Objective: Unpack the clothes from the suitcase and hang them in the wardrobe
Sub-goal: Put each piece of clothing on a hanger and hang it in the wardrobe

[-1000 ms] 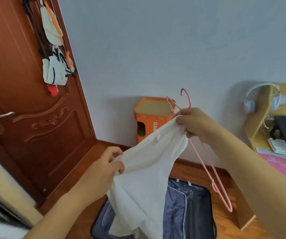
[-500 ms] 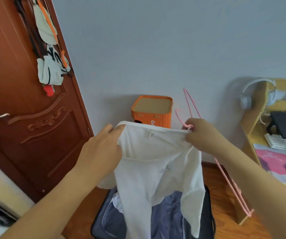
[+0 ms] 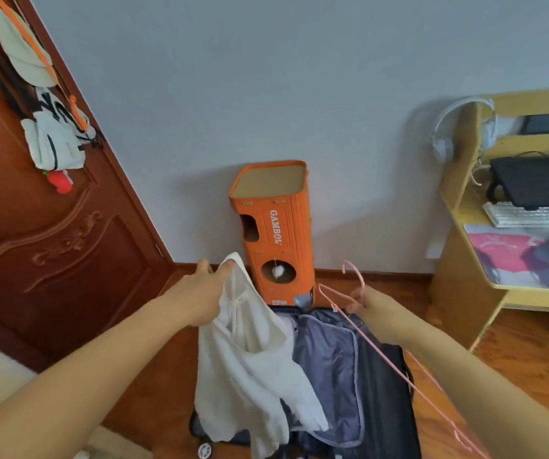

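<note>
We are reading only one legible text: "GAMBOL" in white capitals, running vertically down the front face of the orange box [image 3: 274,226] that is standing against the wall, beyond and between the left hand [image 3: 200,294] and the right hand [image 3: 374,304]. A small round mark is taking the place of the "O". Low on the same box, just beyond the hands, we are seeing a small pale label, too small to read. A tiny tag inside the neck of the white shirt [image 3: 250,359], right beside the left hand, is showing print too blurred to read.
</note>
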### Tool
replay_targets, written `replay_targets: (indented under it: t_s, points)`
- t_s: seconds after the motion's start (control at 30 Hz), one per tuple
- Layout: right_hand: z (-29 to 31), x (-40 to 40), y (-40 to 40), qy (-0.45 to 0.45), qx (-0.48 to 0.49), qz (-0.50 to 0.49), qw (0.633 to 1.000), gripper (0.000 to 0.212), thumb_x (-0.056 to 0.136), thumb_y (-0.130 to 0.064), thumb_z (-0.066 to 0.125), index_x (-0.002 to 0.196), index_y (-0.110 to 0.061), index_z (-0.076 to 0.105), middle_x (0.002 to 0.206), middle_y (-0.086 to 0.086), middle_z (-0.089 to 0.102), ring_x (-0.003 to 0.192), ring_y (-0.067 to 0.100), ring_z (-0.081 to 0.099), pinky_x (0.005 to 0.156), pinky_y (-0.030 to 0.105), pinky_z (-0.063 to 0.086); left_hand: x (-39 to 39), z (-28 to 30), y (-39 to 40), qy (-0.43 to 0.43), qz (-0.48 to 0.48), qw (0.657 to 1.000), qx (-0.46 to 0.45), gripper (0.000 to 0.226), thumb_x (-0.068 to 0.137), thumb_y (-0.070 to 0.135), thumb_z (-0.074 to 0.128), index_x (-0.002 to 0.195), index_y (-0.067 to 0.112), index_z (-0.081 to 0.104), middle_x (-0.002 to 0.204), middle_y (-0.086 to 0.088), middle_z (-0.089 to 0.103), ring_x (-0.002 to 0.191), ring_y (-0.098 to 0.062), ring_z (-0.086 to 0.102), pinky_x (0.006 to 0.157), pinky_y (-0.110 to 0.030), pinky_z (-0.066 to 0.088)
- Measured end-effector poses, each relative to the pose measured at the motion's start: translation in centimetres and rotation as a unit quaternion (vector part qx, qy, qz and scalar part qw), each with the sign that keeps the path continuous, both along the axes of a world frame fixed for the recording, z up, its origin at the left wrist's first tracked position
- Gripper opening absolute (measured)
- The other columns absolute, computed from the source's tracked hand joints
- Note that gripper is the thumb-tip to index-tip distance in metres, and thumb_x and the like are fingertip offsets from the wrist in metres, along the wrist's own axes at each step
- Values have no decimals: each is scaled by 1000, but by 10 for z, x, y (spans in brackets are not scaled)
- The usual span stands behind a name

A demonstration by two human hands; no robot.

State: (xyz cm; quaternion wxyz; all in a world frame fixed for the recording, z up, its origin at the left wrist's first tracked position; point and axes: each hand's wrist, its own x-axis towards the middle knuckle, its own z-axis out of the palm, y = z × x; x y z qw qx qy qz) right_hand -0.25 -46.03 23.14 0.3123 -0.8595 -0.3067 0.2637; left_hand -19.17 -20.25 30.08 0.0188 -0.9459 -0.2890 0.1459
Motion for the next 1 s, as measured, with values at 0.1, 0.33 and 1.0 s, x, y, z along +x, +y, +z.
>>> replay_targets:
  t_s: [0.1,0.33,1.0]
  points:
    - [11,-8,-21,19,72,-25,997,12,101,-20,55,99,-18,67,72,5,65,52,12,57,52,25,47,6,3,12,94,16,993,-69,106,85,-11,49,156,47,-4,142,-9,23,72,-27,69,60,-36,62]
    - [68,-29,-46,-1,119,48,992,20,96,-21,62,79,-17,72,69,-7,74,46,4,48,48,18,37,19,19,7,152,37,983,-97,96,89,-7,34,157,38,-18,101,-20,61,59,-24,74,66,-41,64]
    - [60,-69,50,14,345,1,939,18,101,-18,56,86,-17,66,81,-7,75,51,18,64,59,22,51,-3,58,-86,-168,-175,963,-116,68,90,2,47,147,38,36,165,22,2,131,-20,51,92,-41,51]
